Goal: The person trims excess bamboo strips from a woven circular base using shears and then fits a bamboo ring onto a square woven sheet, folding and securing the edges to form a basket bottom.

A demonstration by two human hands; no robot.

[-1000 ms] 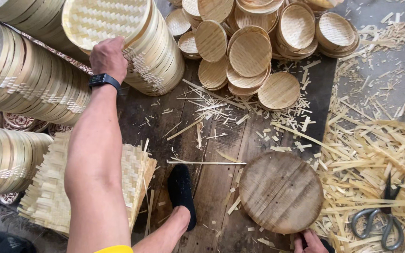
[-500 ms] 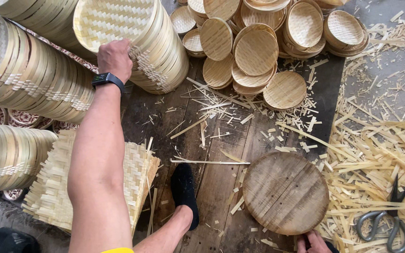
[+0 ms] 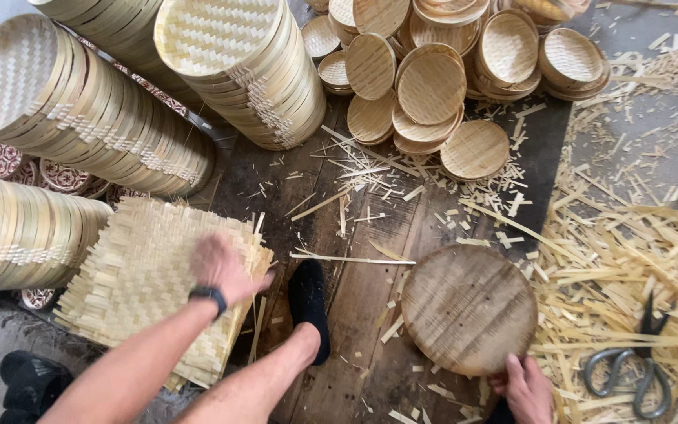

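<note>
Light: soft, even daylight, no glare.
Shadows: faint, deepest on the dark floorboards.
Blur: left hand smeared by motion; the rest is sharp.
Edges: stacked trays bow outward, probably wide-lens distortion.

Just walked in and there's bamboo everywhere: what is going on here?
A person sits on the floor among bamboo work. Their left hand rests on a stack of square woven mats; their right hand holds the edge of a round wooden disc on the planks. Rolls of stacked round trays, small woven lids, loose strips and scissors lie about.
</note>
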